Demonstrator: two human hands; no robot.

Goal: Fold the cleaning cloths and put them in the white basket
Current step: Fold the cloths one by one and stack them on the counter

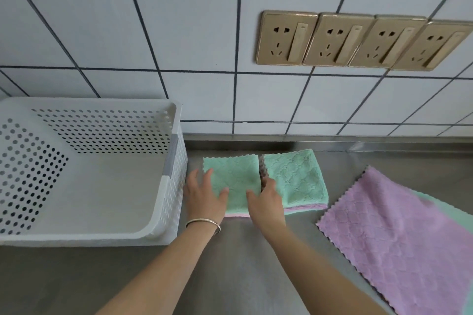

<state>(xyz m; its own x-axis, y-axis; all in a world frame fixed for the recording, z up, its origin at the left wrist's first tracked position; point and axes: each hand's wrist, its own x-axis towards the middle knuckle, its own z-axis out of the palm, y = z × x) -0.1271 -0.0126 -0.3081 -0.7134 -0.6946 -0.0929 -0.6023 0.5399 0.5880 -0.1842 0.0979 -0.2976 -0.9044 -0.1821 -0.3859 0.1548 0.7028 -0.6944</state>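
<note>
Right now both hands frame a folded green cloth (234, 181) on the steel counter (243, 263), just beside the white basket (84, 236), whose inside looks bare. The left hand (204, 195) lies flat with fingers spread on the cloth's left edge; the right hand (266, 202) presses its right edge, fingers loose – neither is clamped on anything. A second folded stack (294, 179) sits touching or nearly touching on the right, and an unfolded purple cloth (394, 233) lies spread further right with a green one peeking out beneath it. The step in hand seems to be squaring off this fold – or gathering it for lifting. Next, I judge, the hands must pinch the whole bundle from both sides so the layers stay together, then carry it left over the basket's rim
</note>
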